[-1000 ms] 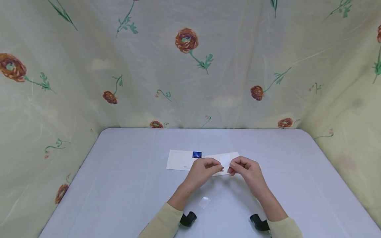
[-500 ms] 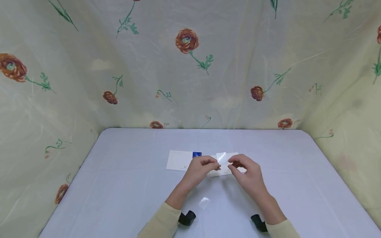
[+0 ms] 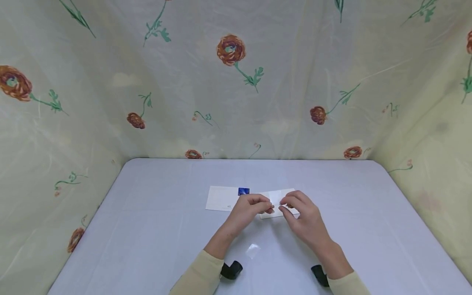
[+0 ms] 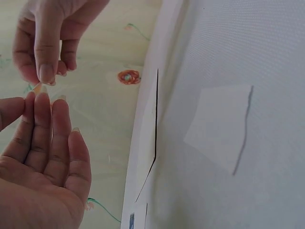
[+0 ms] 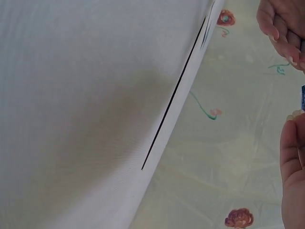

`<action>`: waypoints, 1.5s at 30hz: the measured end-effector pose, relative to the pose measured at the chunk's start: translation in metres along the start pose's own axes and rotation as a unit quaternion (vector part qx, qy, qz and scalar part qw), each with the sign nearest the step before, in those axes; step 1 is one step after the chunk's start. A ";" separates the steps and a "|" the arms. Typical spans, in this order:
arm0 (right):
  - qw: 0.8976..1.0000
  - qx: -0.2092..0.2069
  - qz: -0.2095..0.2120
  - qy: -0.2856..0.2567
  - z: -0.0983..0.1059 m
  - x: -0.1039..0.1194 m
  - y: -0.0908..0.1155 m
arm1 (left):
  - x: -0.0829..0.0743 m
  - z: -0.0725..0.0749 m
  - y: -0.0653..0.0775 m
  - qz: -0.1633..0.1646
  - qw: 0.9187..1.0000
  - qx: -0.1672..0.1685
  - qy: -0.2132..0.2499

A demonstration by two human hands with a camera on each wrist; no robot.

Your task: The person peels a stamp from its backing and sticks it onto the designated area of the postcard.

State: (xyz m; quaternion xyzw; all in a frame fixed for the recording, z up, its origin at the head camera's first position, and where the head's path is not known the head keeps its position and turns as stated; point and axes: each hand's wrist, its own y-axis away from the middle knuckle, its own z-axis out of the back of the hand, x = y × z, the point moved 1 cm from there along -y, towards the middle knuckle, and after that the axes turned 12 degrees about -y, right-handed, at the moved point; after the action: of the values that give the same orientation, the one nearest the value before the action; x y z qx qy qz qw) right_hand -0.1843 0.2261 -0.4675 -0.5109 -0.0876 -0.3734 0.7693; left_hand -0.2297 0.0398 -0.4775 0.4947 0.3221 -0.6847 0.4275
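My left hand (image 3: pixel 248 211) pinches a small, glossy, stamp-sized piece (image 3: pixel 274 197) between thumb and fingertips, above the table. Pale and shiny in the head view, it shows a sliver of blue (image 5: pixel 303 98) at the edge of the right wrist view. My right hand (image 3: pixel 304 215) faces it from the other side, thumb and index fingertip right at its edge and slightly parted; whether they grip it I cannot tell. Below the hands lies a white card (image 3: pixel 267 215), partly covered by them. A second white card (image 3: pixel 220 198) with a blue stamp (image 3: pixel 243 191) lies to its left.
A small translucent square of paper (image 3: pixel 253 250) lies on the white table (image 3: pixel 155 229) nearer my body, between the forearms. Black wrist camera mounts (image 3: pixel 231 270) stick out by both sleeves. Flower-patterned curtains (image 3: pixel 280 82) stand behind the table and at both sides.
The glossy piece, at first hidden by the hands, came into view between them and then tilted. My right thumb and index finger parted slightly. My left hand shifted a little left.
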 end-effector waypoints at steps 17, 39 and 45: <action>1.000 0.007 0.000 0.001 0.000 -0.001 0.000 | -0.002 -0.001 0.000 -0.010 1.000 0.015 -0.010; 0.999 0.034 -0.014 0.008 0.001 -0.001 0.000 | -0.002 0.000 0.002 -0.005 1.000 0.011 -0.019; 1.000 0.029 0.007 0.000 0.001 -0.002 0.001 | 0.000 -0.001 0.003 -0.003 0.999 0.019 -0.031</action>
State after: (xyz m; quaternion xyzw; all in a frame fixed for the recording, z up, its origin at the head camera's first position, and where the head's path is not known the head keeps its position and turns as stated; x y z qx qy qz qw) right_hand -0.1843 0.2279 -0.4690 -0.4886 -0.0947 -0.3657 0.7865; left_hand -0.2265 0.0400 -0.4776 0.4804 0.2969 -0.7067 0.4262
